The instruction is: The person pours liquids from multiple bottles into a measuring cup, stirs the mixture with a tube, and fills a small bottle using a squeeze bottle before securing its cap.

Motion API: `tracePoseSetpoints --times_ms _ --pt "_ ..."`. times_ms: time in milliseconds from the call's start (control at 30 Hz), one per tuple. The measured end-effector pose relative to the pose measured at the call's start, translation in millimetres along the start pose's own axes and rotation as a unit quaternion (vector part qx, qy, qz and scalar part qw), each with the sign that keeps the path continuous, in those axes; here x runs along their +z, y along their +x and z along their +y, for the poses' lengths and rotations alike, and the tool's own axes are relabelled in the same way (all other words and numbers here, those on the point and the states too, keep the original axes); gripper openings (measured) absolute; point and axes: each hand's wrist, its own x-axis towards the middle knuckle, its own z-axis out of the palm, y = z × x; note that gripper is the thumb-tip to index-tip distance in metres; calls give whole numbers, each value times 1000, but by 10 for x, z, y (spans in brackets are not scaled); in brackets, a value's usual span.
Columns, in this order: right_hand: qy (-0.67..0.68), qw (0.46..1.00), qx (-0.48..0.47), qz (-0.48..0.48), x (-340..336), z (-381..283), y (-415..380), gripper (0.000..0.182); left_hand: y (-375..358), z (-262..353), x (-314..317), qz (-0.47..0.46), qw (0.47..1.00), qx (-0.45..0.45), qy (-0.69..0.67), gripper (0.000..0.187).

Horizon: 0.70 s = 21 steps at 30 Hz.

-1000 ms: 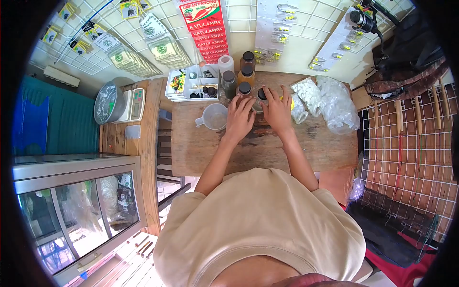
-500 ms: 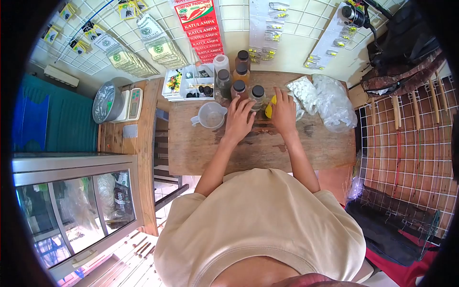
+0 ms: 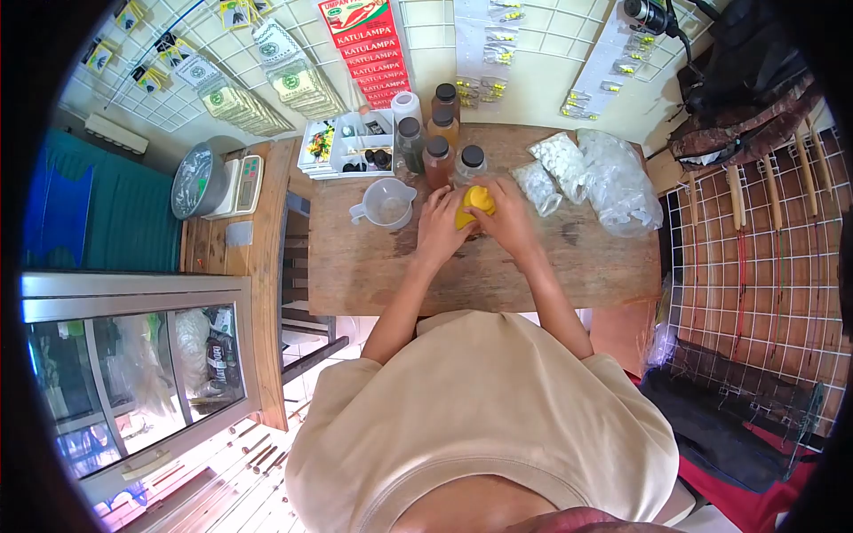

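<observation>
A small yellow container with a round yellow lid [image 3: 480,201] is between my two hands over the middle of the wooden table. My left hand [image 3: 441,227] has its fingers around the container's left side. On the other side, my right hand [image 3: 510,217] grips it near the lid. Just beyond my hands stand a clear bottle with a dark cap [image 3: 472,161] and a reddish-brown bottle [image 3: 438,163]. More dark-capped bottles stand behind them, among them an orange one [image 3: 443,128] and a grey-green one [image 3: 410,146]. A clear measuring jug [image 3: 387,203] sits left of my left hand.
A white divided tray [image 3: 347,160] stands at the table's back left. Plastic bags with white pieces [image 3: 560,158] and a large clear bag [image 3: 615,191] lie at the right. Further left are a scale [image 3: 240,188] with a grey bowl [image 3: 199,182] and a glass cabinet [image 3: 147,373].
My right hand has brought the yellow container left and toward me, and my left hand has moved off the bottles onto it. The view has shifted slightly.
</observation>
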Motion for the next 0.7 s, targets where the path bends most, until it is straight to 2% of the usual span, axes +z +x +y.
tracePoseSetpoints --times_ms 100,167,300,400,500,567,700 --pt "28 999 6 30 66 -34 -64 49 -37 -9 2 13 1000 -12 -16 64" --pt "-92 995 35 2 19 -84 -104 47 -55 10 -23 19 999 -19 -31 62" --pt "-67 998 16 -6 55 -84 -121 46 -84 -27 -21 7 999 -36 -36 63" --pt "-30 998 46 -17 60 -94 -143 45 -82 -39 -22 9 999 -33 -35 64" --pt "0 999 29 -44 27 -11 -139 42 -86 -29 -140 -17 998 -39 -36 63" --pt "77 990 -68 -93 -45 16 -78 47 -85 -28 -167 -41 997 -44 -39 63" --pt "3 998 -48 -50 -35 -164 -112 54 -83 -67 -154 -28 997 -59 -49 63"
